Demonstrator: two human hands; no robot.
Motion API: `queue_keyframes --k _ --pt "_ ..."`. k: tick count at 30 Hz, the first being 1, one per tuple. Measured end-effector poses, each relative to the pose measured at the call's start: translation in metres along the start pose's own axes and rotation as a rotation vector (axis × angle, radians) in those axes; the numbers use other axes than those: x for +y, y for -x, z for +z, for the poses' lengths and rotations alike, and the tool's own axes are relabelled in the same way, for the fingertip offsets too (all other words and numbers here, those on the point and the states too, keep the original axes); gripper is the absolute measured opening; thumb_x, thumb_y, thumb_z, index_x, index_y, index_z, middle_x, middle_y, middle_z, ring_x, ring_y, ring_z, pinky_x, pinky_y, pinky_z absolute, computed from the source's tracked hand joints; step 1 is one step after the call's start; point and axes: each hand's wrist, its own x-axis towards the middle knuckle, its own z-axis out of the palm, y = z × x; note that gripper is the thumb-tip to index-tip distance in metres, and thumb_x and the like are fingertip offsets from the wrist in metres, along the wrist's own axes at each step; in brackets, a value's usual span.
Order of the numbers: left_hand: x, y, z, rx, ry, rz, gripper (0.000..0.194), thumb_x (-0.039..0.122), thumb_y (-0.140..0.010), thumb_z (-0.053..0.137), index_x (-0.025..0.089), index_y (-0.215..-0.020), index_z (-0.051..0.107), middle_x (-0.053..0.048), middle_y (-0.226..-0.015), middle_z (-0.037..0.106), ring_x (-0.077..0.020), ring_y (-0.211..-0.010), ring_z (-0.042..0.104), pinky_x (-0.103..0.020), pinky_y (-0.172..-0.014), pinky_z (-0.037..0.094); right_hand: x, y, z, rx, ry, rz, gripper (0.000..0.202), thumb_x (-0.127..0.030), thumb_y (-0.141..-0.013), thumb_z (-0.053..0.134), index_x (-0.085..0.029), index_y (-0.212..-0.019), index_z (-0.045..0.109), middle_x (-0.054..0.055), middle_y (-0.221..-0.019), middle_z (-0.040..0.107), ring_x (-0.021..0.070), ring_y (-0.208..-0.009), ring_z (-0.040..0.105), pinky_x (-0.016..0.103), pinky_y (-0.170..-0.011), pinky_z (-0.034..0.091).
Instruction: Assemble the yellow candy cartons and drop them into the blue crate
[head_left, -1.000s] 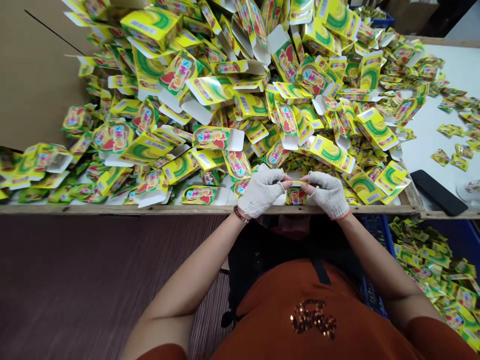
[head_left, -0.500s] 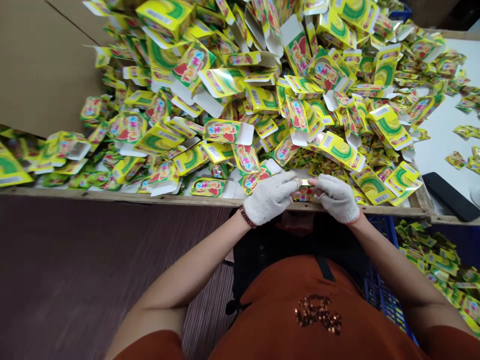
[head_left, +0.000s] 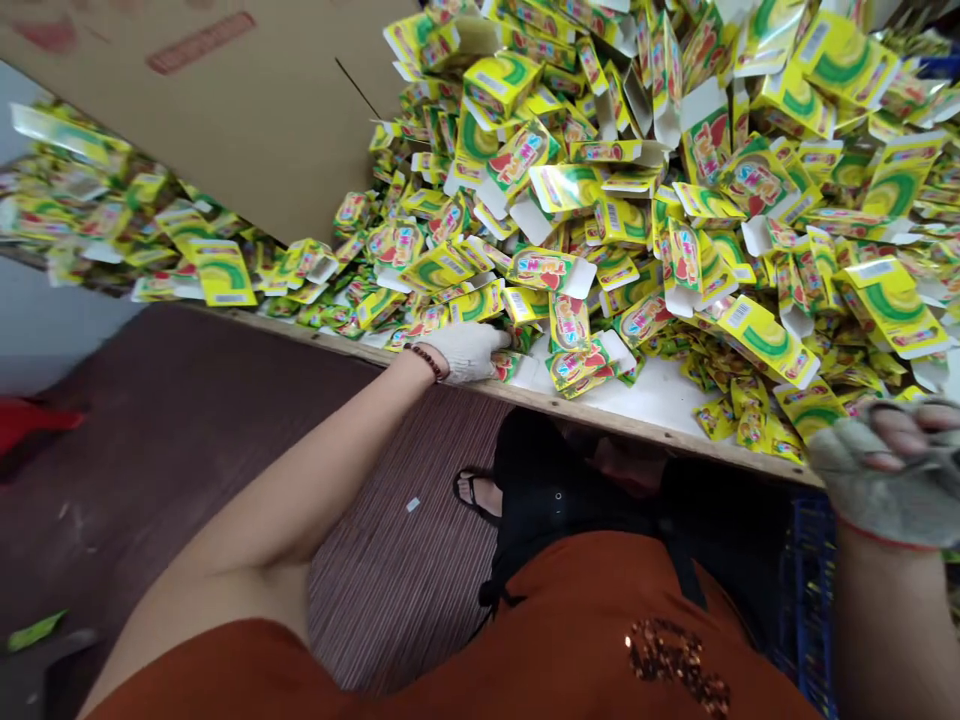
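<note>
My left hand (head_left: 469, 352), in a white glove with bare fingertips, reaches over the table's front edge. Its fingers bend down at a small wrapped packet (head_left: 525, 338) and the end of a flat yellow-green box (head_left: 508, 366); what they grip is partly hidden. On the far right, my right hand (head_left: 889, 475) is raised beside the table, blurred, its fingers loosely curled and apart, with nothing visible in them. Just right of my left hand lie open boxes (head_left: 589, 362) with white flaps. Small yellow packets (head_left: 750, 415) are near the front edge, left of my right hand.
A large heap of yellow-green boxes (head_left: 615, 215) covers the table behind my hands. A brown carton (head_left: 247, 110) leans at the back left, with more boxes (head_left: 221, 272) beyond it. The wooden rim (head_left: 637, 425) borders the table. Below right stands a blue crate (head_left: 814, 600).
My hands have parted from the small box they held together. The left has moved left to the packets; the right has swung out right, and that box is out of sight. The view has shifted left.
</note>
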Motion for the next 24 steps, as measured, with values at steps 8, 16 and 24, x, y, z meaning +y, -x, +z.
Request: queue_keyframes --k 8,16,24 --pt "0.076 0.017 -0.042 -0.001 -0.213 0.114 0.007 0.015 -0.071 0.062 0.021 -0.069 0.064 0.0 -0.069 0.061 -0.0158 -0.065 0.058 -0.028 -0.064 0.049 0.006 0.012 0.079 -0.27 -0.311 0.186 0.023 -0.05 -0.078 0.075 -0.028 -0.086 0.073 0.002 -0.07 0.068 0.0196 -0.06 0.065 0.035 -0.056 0.054" --pt "0.194 -0.02 0.071 0.347 0.649 0.0 0.037 0.01 -0.082 0.055 0.017 -0.118 0.062 -0.006 -0.109 0.072 -0.0186 -0.101 0.068 -0.031 -0.091 0.056 0.027 0.012 0.127 -0.083 0.085 -0.116 0.036 -0.033 -0.072 0.083 -0.023 -0.094 0.057 0.006 -0.098 0.068 0.0228 -0.09 0.069 0.041 -0.084 0.058" --pt "0.193 -0.049 0.134 0.402 0.691 0.047 0.036 0.019 -0.09 0.058 0.016 -0.126 0.058 -0.009 -0.117 0.069 -0.019 -0.106 0.068 -0.033 -0.097 0.055 0.054 0.0 0.112 -0.021 0.403 -0.166 0.024 -0.036 -0.081 0.069 -0.021 -0.1 0.064 0.004 -0.093 0.069 0.0222 -0.086 0.069 0.038 -0.081 0.056"
